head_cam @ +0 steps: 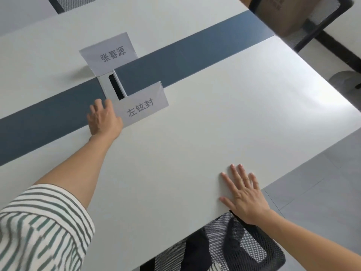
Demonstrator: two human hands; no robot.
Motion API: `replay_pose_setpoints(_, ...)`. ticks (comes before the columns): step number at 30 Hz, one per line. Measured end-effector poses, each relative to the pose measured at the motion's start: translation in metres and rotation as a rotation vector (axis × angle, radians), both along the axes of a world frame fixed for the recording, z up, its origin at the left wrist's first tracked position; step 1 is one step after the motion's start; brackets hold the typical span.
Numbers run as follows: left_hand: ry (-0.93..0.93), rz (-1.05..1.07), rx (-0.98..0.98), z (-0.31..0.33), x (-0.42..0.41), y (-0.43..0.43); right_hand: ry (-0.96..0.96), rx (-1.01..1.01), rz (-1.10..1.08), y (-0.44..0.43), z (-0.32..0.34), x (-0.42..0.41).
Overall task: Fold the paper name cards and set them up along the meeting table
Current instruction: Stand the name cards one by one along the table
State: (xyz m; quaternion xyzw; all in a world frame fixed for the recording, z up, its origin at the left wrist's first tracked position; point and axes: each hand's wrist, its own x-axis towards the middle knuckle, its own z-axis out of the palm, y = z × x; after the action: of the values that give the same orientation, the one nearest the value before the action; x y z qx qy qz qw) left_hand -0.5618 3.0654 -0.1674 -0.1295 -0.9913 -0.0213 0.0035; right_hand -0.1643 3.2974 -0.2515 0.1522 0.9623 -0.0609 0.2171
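Two folded paper name cards with printed characters stand on the white meeting table (195,143). The near card (142,106) stands just on my side of the table's blue-grey centre strip. My left hand (103,120) reaches out to that card's left end and holds it with curled fingers. The far card (109,53) stands upright on the other side of the strip, untouched. My right hand (244,194) lies flat on the table near its front edge, fingers spread, holding nothing.
A cable hatch (112,87) with an open slot sits in the blue-grey strip (195,55) between the two cards. A black mesh chair (224,245) is tucked under the near edge. Another chair (297,18) stands at the far right, over grey floor.
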Motion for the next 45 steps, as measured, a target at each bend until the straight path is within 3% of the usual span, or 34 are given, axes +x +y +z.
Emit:
replay_pose_setpoints(3,-0.046,-0.001,0.121,0.017,0.038,0.008,-0.004,-0.035,0.004,0.001,0.006,-0.002)
replay_pose_setpoints(9,-0.41,0.077,0.504,0.039,0.15,0.006,-0.112,-0.167,0.003,0.006,0.043,-0.014)
replay_pose_setpoints(14,-0.744,0.184,0.711,0.062,0.275,-0.023,-0.087,-0.474,-0.164,0.014,0.079,-0.006)
replay_pose_setpoints(19,-0.824,0.378,0.898,0.095,0.408,-0.058,-0.035,-0.786,-0.186,0.013,0.11,0.036)
replay_pose_setpoints(23,-0.743,0.612,1.076,0.113,0.505,-0.088,-0.074,-0.945,-0.133,-0.004,0.135,0.069)
replay_pose_setpoints(33,-0.349,1.128,1.392,0.13,0.702,-0.181,-0.302,-1.048,0.201,-0.145,0.193,0.107)
replay_pose_setpoints(39,-0.078,1.33,1.46,0.146,0.78,-0.264,-0.428,-1.067,0.442,-0.285,0.223,0.132)
replay_pose_setpoints(45,0.129,1.506,1.44,0.162,0.85,-0.36,-0.465,-1.122,0.54,-0.425,0.245,0.164)
